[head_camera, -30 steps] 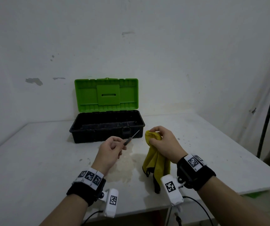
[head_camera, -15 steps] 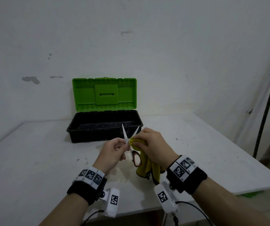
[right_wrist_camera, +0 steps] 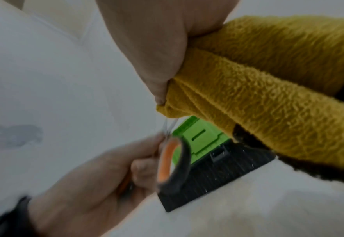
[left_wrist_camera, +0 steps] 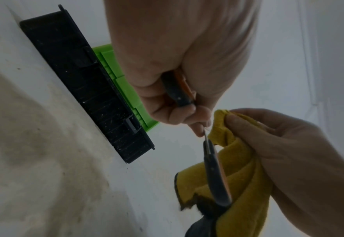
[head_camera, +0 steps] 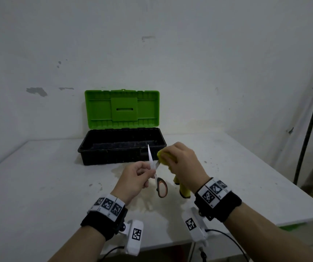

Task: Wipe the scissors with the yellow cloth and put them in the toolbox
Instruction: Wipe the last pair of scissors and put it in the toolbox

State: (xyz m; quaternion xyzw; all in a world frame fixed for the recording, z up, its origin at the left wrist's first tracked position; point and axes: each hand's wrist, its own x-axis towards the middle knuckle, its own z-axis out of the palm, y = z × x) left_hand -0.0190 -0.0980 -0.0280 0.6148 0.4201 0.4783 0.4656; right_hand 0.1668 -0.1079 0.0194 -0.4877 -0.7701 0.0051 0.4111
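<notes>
My left hand (head_camera: 135,176) grips one handle of the scissors (head_camera: 156,173), black and orange, with the blades spread apart and pointing up. The free handle loop (head_camera: 162,189) hangs below my fist. My right hand (head_camera: 182,163) pinches the yellow cloth (head_camera: 164,157) around the right blade; the rest of the cloth (left_wrist_camera: 242,173) hangs down under my palm. The left blade (head_camera: 150,156) stands bare. Behind both hands sits the toolbox (head_camera: 121,148), a black tub with its green lid (head_camera: 122,108) raised against the wall.
The white table (head_camera: 38,186) has a pale stain (head_camera: 144,203) under my hands and dark specks. A dark pole (head_camera: 310,129) leans at the right wall. The table's right edge (head_camera: 284,182) runs diagonally toward me.
The scissors went from closed, apart from the cloth, to open with the cloth wrapped on the right blade. My right hand has slid up along that blade toward its tip.
</notes>
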